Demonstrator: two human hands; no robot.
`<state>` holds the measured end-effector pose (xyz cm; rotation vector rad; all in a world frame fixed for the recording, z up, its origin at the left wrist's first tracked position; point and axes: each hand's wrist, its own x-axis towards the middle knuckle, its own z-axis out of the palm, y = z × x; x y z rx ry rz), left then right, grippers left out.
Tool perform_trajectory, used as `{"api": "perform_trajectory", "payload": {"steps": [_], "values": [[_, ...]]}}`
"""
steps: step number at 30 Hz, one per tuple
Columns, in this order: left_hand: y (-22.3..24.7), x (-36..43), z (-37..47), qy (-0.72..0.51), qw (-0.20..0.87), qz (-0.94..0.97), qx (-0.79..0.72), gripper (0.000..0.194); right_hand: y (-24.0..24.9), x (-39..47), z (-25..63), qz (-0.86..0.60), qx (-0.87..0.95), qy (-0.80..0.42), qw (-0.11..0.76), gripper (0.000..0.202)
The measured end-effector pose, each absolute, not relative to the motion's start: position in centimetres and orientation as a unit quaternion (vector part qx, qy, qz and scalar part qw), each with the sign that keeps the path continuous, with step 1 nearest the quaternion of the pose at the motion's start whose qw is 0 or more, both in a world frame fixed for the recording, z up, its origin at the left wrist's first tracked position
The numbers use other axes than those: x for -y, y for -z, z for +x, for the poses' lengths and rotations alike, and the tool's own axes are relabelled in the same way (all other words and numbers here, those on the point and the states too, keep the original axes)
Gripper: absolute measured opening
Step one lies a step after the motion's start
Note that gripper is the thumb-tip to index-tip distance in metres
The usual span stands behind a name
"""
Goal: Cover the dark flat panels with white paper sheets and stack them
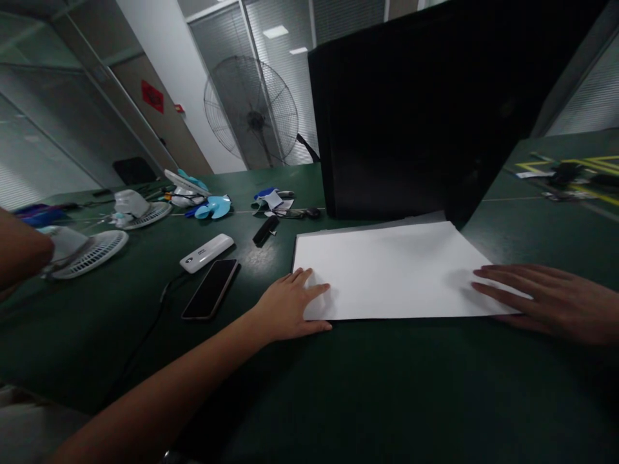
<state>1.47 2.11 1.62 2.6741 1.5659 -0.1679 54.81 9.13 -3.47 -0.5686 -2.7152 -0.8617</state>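
Note:
A large white sheet (387,274) lies on the dark green table, with a thin dark edge showing along its left side and a grey strip behind it. My left hand (290,306) rests at the sheet's left front corner, fingers spread, the thumb by the front edge. At the right end, my right hand (556,299) has its fingers stretched over the sheet's corner; its thumb side is partly hidden under the edge. Neither hand is closed around anything. Directly behind the sheet stands a big black panel (416,129).
Left of the sheet are a phone (211,289), a white power bank (207,253) with a cable, and a small black object (265,231). Fan parts (97,251) lie farther left, near another person's arm (22,251). Yellow-marked items (575,177) sit at the far right.

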Motion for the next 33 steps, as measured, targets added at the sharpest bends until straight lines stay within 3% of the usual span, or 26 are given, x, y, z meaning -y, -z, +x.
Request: {"api": "perform_trajectory", "payload": {"steps": [17,25,29,33], "values": [[-1.2,-1.5,4.0,0.084,0.007,0.825,-0.559,0.094,2.4,-7.1,51.9,-0.132,0.908,0.390,0.083,0.057],[-1.2,-1.1,4.5,0.048,-0.083,0.840,-0.534,0.094,1.8,-6.2,51.7,-0.133,0.907,0.385,0.108,0.060],[-1.7,-0.1,4.5,0.029,-0.137,0.835,-0.532,0.077,0.9,-5.0,51.2,-0.161,0.914,0.355,0.113,0.068],[-1.7,1.0,3.3,-0.042,-0.227,0.858,-0.459,0.045,0.8,-2.5,51.8,-0.218,0.926,0.280,0.128,0.072]]}}
